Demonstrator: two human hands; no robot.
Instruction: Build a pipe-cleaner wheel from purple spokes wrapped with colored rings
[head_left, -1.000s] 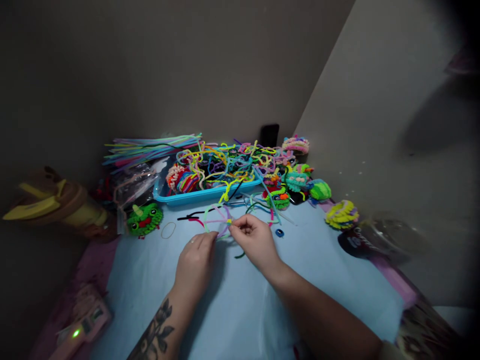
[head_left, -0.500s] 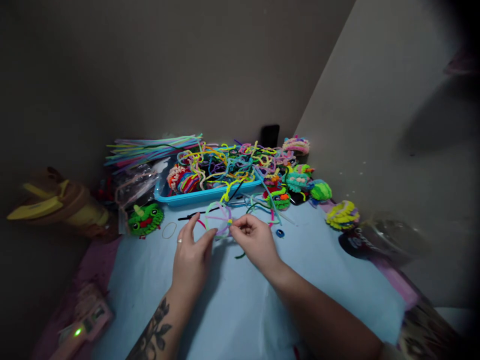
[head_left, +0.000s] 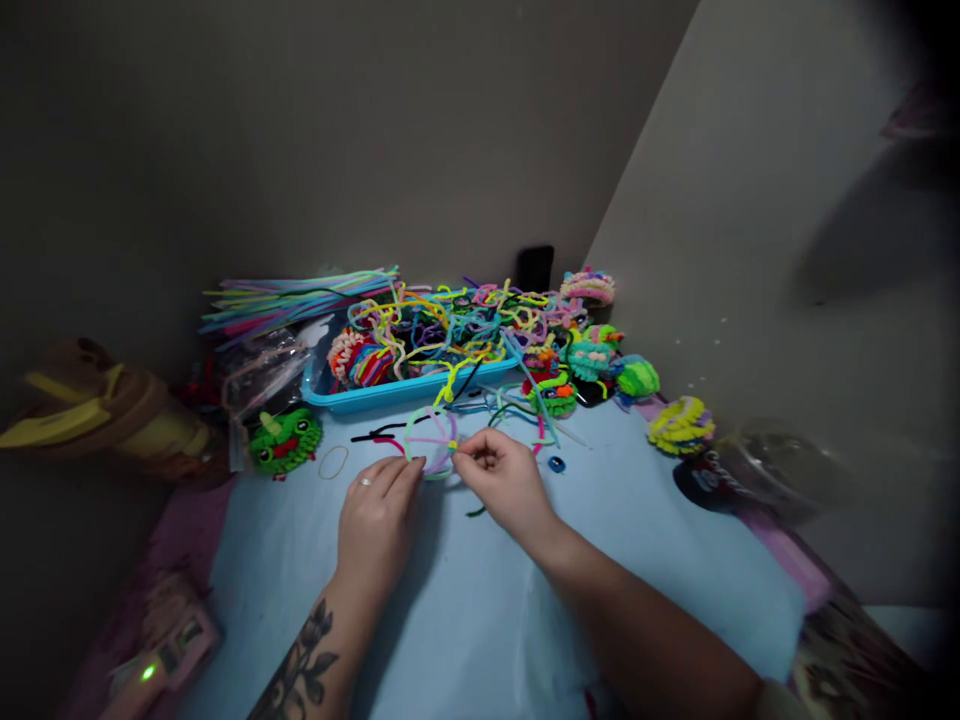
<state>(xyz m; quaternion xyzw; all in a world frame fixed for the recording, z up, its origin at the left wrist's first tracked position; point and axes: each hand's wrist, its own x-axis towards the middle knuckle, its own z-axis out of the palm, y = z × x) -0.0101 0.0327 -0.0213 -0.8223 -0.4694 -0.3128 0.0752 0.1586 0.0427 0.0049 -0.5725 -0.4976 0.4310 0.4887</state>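
Observation:
A round pipe-cleaner frame (head_left: 431,441), pastel green and purple with spokes across its middle, is held up between my two hands. My left hand (head_left: 379,505), with a ring on one finger, is closed on its lower left rim. At the frame's right side my right hand (head_left: 506,480) pinches it beside a small yellow-green spot; the fingertips hide the exact grip. Loose pipe cleaners, among them a dark green one (head_left: 476,513), lie behind and under the hands. A small blue round piece (head_left: 556,464) rests right of my right hand.
A blue tray (head_left: 360,402) heaped with bent pipe cleaners stands at the back. Left are a bundle of straight pipe cleaners (head_left: 300,300), a green fuzzy figure (head_left: 286,442), a rubber band (head_left: 333,462) and a lidded cup (head_left: 142,410). Fuzzy figures (head_left: 681,425) and a clear cup (head_left: 780,470) stand right.
My left hand's fingers, spread apart before, have closed onto the frame's lower left rim. My right hand keeps its pinch. The whole view has shifted slightly.

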